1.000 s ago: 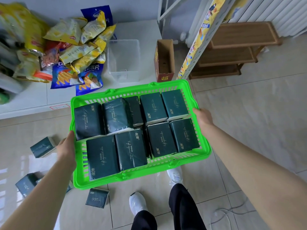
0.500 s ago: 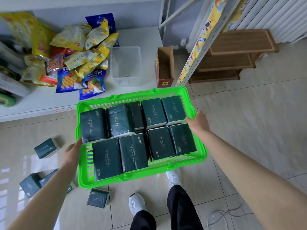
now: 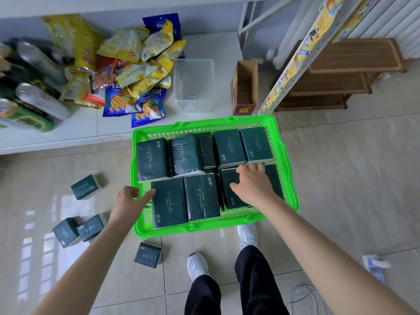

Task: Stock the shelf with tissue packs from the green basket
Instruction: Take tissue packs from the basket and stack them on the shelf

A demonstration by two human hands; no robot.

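The green basket sits low by the floor in front of the white bottom shelf. Several dark green tissue packs fill it in two rows. My right hand lies over the front right pack, fingers spread to its far edge and thumb on its top. My left hand hovers at the basket's left rim with relaxed fingers, its thumb pointing at the front left pack. It holds nothing.
Loose tissue packs lie on the tiles left of the basket, and one lies near my feet. The shelf carries snack bags, cans, a clear plastic box and a cardboard box. A wooden rack stands to the right.
The basket has gone down and forward toward the shelf. Both hands have let go of its sides; the right hand moved in over the front right pack.
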